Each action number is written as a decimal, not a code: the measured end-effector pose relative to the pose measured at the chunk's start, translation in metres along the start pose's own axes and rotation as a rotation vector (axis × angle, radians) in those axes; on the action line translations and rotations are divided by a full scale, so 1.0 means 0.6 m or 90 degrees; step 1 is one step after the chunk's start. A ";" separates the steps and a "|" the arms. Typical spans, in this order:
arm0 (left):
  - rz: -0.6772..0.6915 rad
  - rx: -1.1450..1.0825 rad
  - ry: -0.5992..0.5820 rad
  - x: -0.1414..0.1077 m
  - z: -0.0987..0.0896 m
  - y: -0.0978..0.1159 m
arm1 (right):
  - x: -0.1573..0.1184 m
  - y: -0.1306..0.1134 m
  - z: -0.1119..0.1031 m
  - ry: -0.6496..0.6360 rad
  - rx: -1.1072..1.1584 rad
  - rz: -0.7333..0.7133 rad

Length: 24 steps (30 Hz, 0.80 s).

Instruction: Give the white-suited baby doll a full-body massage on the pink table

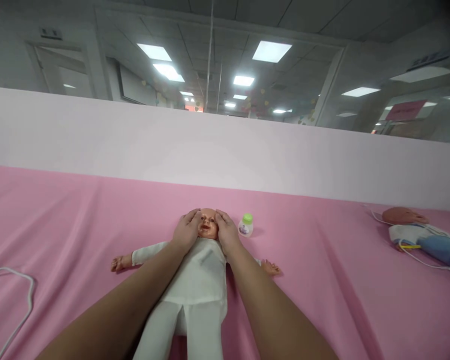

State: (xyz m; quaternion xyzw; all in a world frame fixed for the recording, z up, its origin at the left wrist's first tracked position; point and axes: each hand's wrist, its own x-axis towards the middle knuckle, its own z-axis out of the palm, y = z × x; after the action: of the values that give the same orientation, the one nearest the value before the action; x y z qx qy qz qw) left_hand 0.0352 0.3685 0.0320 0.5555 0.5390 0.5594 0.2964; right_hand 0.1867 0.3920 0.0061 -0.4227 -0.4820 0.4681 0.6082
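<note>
A baby doll (pixel 197 277) in white clothes lies on its back on a pink sheet (pixel 300 235), its arms spread to both sides. My left hand (pixel 187 230) rests against the left side of the doll's head, and my right hand (pixel 227 231) lies against the right side. The doll's face (pixel 208 226) shows between them. Both hands have their fingers stretched out along the head, with the fingertips near its top. Just right of my right hand stands a small clear bottle (pixel 245 227) with a green cap.
At the far right lies a second doll (pixel 405 216) in white and blue clothing, with a thin tube around it. A white cable (pixel 30 295) curves over the sheet at the left. Behind the sheet runs a low white wall (pixel 210 150) with glass above it.
</note>
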 end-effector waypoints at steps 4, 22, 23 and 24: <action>-0.012 0.040 0.001 -0.005 -0.001 0.004 | 0.005 0.016 0.002 -0.026 0.025 0.004; -0.070 -0.055 0.054 -0.016 0.008 0.014 | 0.009 0.016 0.005 -0.069 0.093 0.025; -0.080 -0.059 0.058 -0.015 0.009 0.015 | 0.011 0.019 0.005 -0.067 0.098 0.021; -0.091 -0.059 0.062 -0.014 0.009 0.017 | 0.013 0.021 0.005 -0.065 0.103 0.020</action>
State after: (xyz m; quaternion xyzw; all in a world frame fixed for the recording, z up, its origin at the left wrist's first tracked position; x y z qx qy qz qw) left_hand 0.0449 0.3598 0.0379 0.4734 0.5645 0.5875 0.3346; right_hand 0.1824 0.4022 -0.0041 -0.3549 -0.4664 0.5358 0.6078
